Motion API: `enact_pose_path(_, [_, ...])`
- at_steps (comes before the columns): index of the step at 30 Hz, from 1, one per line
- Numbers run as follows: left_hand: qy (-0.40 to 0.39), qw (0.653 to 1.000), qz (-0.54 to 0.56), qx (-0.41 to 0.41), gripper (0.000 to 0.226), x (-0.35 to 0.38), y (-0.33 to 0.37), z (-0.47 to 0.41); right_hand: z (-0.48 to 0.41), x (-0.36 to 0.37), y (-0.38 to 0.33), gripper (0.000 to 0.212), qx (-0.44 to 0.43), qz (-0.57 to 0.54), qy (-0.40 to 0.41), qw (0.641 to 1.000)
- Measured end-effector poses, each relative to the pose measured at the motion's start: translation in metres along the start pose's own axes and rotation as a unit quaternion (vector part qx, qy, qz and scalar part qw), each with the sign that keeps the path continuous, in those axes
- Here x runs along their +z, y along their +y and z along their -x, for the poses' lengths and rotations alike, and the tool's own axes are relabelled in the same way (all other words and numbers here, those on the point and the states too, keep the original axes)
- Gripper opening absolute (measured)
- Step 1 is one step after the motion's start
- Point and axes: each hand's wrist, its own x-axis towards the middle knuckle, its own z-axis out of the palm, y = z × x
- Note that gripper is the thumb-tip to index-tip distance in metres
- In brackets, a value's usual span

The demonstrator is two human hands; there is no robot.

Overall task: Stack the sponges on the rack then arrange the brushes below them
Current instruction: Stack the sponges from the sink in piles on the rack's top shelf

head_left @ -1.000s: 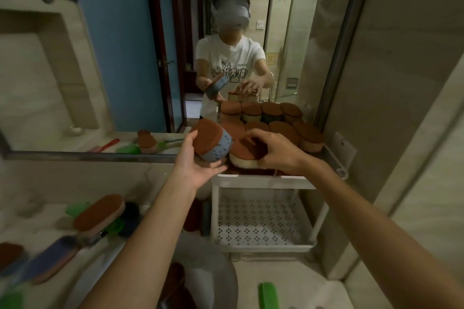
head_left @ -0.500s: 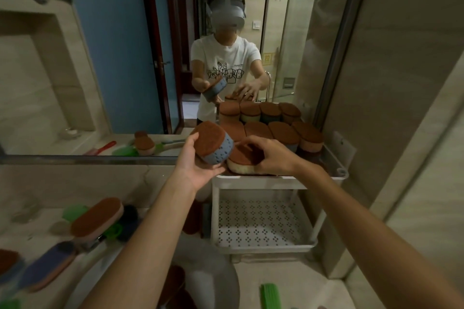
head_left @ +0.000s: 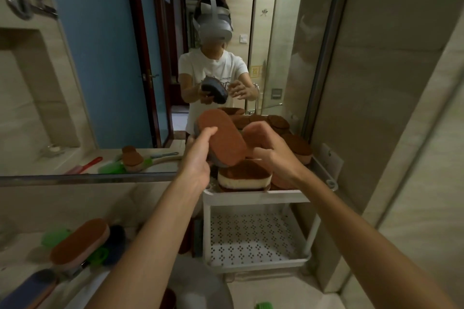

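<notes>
- Head view, object: the oval sponge with a rust-brown scouring face and grey-blue foam body [head_left: 222,140] is held tilted in the air, just above the front sponge of the white plastic two-tier rack [head_left: 256,197].
- Head view, handling: judged light, soft and compressible, with a rough face that resists slipping. Take hold across the short sides of the foam body; a hard squeeze would deform it.
- Head view, left hand [head_left: 197,160]: its fingers are closed on the sponge, thumb lying on the brown face near the left edge, remaining fingers underneath and hidden.
- Head view, right hand [head_left: 272,155]: fingers spread and loosely curved, gripping nothing, just beside the sponge's right edge; contact cannot be confirmed.
- Head view, rack: the brown-topped cream sponge [head_left: 244,178] sits directly below; the perforated lower shelf [head_left: 253,238] carries nothing.
- Head view, worktop [head_left: 22,248]: another brown-faced sponge [head_left: 80,241] and green brushes [head_left: 54,236] lie well apart, at lower left.
</notes>
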Motion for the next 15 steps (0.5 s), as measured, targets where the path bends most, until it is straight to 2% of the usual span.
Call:
enact_pose_path(2, [-0.011, 0.999, -0.027, 0.024, 0.041, 0.014, 0.002, 0.002, -0.001, -0.003, -0.007, 0.047, 0.003, 0.024, -0.005, 1.000])
enact_pose_path(4, [-0.018, 0.997, -0.063, 0.032, 0.046, 0.027, 0.002, 0.004, -0.003, -0.008, -0.010, 0.050, -0.026, 0.128, 0.026, 0.991])
enact_pose_path(6, [-0.051, 0.995, -0.083, 0.037, 0.040, 0.037, 0.002, 0.005, -0.003, -0.015, -0.013, 0.050, -0.064, 0.221, 0.080, 0.970])
enact_pose_path(9, [-0.098, 0.979, -0.166, 0.065, 0.029, 0.044, 0.001, 0.005, 0.000, -0.035, -0.011, 0.055, -0.034, 0.242, 0.117, 0.963])
enact_pose_path(10, [-0.102, 0.961, -0.240, 0.091, 0.029, 0.042, -0.001, 0.003, 0.001, -0.044, -0.007, 0.062, -0.007, 0.251, 0.118, 0.961])
enact_pose_path(12, [-0.109, 0.893, -0.405, 0.161, 0.033, 0.035, -0.009, -0.001, 0.006, -0.061, 0.004, 0.080, 0.058, 0.298, 0.091, 0.948])
enact_pose_path(15, [-0.122, 0.769, -0.586, 0.223, 0.043, 0.023, -0.031, -0.008, 0.016, -0.073, 0.023, 0.073, 0.134, 0.361, 0.021, 0.923])
